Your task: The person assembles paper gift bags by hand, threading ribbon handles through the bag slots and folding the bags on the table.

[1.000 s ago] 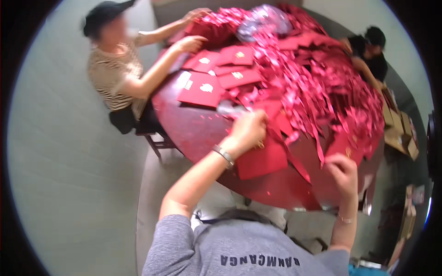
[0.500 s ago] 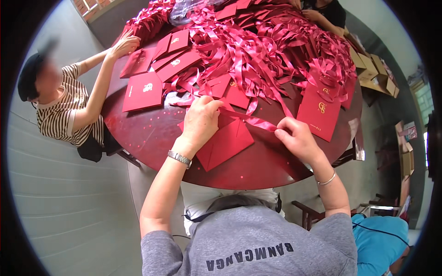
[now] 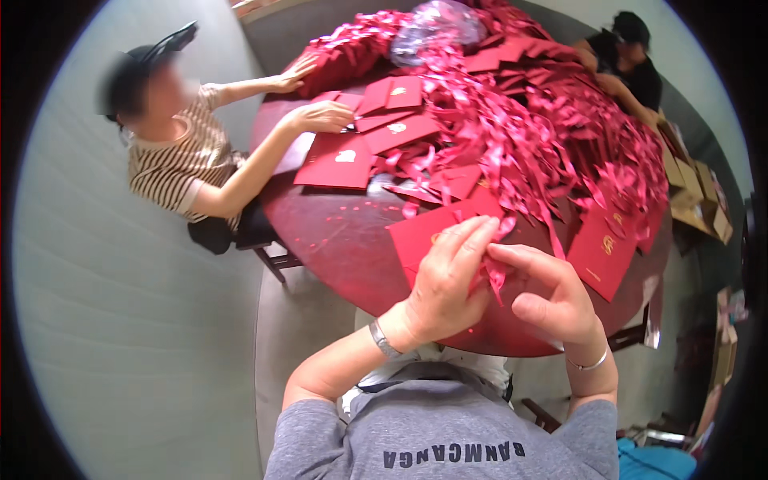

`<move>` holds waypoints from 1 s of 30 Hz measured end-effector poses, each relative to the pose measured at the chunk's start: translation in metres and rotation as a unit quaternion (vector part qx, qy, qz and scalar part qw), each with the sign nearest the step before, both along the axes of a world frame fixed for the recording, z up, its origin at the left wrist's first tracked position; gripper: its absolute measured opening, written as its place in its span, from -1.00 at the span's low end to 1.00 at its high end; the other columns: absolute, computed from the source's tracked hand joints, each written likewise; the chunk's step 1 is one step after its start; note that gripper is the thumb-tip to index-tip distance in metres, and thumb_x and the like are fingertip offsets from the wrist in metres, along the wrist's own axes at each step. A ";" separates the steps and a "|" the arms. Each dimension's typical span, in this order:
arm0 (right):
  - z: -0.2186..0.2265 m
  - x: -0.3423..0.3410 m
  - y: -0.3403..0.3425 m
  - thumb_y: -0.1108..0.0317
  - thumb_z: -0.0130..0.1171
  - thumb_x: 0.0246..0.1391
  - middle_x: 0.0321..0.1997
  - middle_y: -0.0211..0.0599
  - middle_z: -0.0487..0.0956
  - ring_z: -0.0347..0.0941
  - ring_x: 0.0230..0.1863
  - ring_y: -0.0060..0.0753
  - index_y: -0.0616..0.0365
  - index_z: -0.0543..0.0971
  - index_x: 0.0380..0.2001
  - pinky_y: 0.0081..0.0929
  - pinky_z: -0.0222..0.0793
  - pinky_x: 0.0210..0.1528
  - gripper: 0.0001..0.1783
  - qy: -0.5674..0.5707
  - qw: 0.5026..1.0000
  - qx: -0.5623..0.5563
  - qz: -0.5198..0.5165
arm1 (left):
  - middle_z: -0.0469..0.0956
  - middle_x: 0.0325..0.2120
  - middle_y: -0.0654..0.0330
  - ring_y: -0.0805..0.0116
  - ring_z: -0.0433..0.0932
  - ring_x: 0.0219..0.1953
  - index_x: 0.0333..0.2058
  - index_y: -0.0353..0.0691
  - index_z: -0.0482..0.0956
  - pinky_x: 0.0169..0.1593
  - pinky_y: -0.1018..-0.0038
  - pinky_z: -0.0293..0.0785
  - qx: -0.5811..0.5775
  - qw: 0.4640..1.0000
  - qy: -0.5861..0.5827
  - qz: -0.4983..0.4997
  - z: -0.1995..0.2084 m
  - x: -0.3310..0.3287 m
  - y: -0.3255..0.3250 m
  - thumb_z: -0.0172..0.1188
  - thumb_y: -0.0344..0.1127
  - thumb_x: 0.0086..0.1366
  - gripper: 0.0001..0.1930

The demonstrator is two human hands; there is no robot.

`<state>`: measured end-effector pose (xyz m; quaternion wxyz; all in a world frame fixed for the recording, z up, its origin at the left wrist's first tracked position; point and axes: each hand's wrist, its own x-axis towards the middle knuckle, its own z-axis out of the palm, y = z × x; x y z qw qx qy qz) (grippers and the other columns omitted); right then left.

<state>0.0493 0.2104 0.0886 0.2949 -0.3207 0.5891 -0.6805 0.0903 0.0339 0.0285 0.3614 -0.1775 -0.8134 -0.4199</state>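
A red folded paper envelope (image 3: 410, 242) with a gold emblem lies on the table just beyond my left hand (image 3: 448, 280), which covers part of it. The fingers of that hand are pressed together around a shiny red ribbon (image 3: 497, 282), and its loose end dangles below them. My right hand (image 3: 558, 292) is beside it, thumb and forefinger spread apart. The right fingertips meet the ribbon and the left fingers; whether they grip anything does not show.
Beyond my hands spreads a heap of red ribbons (image 3: 512, 152). Red envelopes (image 3: 332, 162) lie at the left, another (image 3: 602, 252) at the right. A clear plastic bag (image 3: 436, 32) sits at the back. Two people work across the round table (image 3: 336, 256). Cardboard boxes (image 3: 698, 188) stand at the far right.
My hands have come together from holding the ribbon stretched between them. The right thumb and forefinger have spread apart. At the left, a person's hand has reached to the envelopes. The whole view has shifted.
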 end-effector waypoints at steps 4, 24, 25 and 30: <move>0.004 0.001 -0.011 0.68 -0.01 -0.02 0.16 -0.08 0.43 0.40 0.16 -0.32 0.37 0.37 0.16 -0.41 0.38 0.17 -0.42 0.112 0.993 0.046 0.000 | 0.44 -0.02 -0.15 -0.08 0.48 -0.02 0.02 -0.36 0.47 0.04 0.18 0.45 0.031 0.996 0.075 0.021 0.010 0.024 -0.006 0.18 -0.63 -0.06 -0.45; -0.052 -0.003 -0.048 0.59 0.22 0.00 -0.23 -0.12 0.61 0.58 -0.24 -0.28 0.29 0.54 -0.05 -0.43 0.49 -0.22 -0.63 0.362 0.927 0.082 -0.048 | 0.47 -0.23 0.21 0.52 0.46 -0.18 -0.18 -0.33 0.60 -0.10 0.63 0.41 0.350 0.912 -0.190 -0.100 -0.038 0.049 -0.029 0.15 -0.56 0.25 -0.83; -0.053 -0.007 -0.048 0.59 0.21 0.00 -0.27 -0.14 0.60 0.56 -0.27 -0.27 0.28 0.55 -0.08 -0.42 0.47 -0.23 -0.65 0.383 0.913 0.130 -0.044 | 0.49 -0.24 0.21 0.54 0.46 -0.18 -0.17 -0.33 0.59 -0.11 0.62 0.41 0.312 0.925 -0.205 -0.067 -0.038 0.047 -0.034 0.15 -0.53 0.26 -0.83; -0.068 -0.024 -0.050 0.62 0.15 -0.01 -0.39 -0.17 0.55 0.51 -0.34 -0.19 0.27 0.59 -0.29 -0.42 0.42 -0.25 -0.83 0.369 0.912 0.165 -0.070 | 0.50 -0.14 -0.06 -0.04 0.44 -0.08 -0.02 -0.40 0.46 0.02 0.26 0.38 -0.101 0.953 -0.153 0.242 -0.057 0.006 -0.086 0.26 -0.41 0.09 -0.55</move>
